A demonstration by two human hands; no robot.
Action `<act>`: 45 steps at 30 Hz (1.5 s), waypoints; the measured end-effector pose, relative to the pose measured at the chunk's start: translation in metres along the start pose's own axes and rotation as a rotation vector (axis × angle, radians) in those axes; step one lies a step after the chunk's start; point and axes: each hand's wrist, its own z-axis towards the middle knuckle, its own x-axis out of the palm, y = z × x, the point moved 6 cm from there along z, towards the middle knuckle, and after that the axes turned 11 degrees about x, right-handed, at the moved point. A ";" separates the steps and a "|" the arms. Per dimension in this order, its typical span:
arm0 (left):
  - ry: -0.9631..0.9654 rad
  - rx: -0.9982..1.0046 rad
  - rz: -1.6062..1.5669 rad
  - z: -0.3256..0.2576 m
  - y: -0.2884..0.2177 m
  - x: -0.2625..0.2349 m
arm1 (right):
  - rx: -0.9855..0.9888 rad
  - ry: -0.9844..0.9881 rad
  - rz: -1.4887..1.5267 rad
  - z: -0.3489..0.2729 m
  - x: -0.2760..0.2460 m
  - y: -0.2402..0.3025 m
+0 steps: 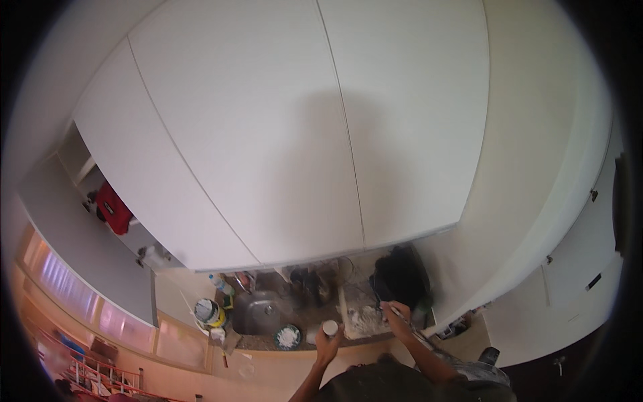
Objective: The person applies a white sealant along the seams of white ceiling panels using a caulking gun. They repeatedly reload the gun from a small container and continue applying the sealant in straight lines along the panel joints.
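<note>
My left hand (326, 348) is wrapped round a small white round container (330, 327) at the counter's front edge. Its top faces up; I cannot make out the contents. To the right, my right hand (398, 321) is closed on a thin light-coloured stick-like tool (394, 309), its kind too small to tell. Beneath and beside that hand lies a white-smeared patch of the worktop (365, 320). A round tub with white stuff (288, 337) sits left of my left hand, by the metal sink (251, 313).
Large white cabinet doors (408, 120) hang above the counter. A black bag-like bundle (400, 278) stands at the back right. Left of the sink are a yellow-and-white bucket (209, 312) and a plastic bottle (220, 285). An open cabinet at left holds a red bag (115, 209).
</note>
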 end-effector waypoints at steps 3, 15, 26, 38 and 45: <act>-0.052 -0.003 -0.096 0.010 -0.025 0.004 | 0.127 0.132 0.016 -0.004 0.021 0.005; -0.155 0.066 -0.269 0.028 -0.110 -0.009 | -0.271 0.411 0.092 -0.052 0.038 0.160; -0.185 0.281 -0.313 0.064 -0.208 -0.013 | -0.657 0.473 0.060 -0.101 0.032 0.279; -0.226 0.485 -0.189 0.071 -0.229 -0.014 | -0.900 0.563 -0.322 -0.102 0.047 0.303; -0.242 0.467 -0.217 0.073 -0.222 -0.009 | -0.975 0.597 -0.350 -0.092 0.055 0.300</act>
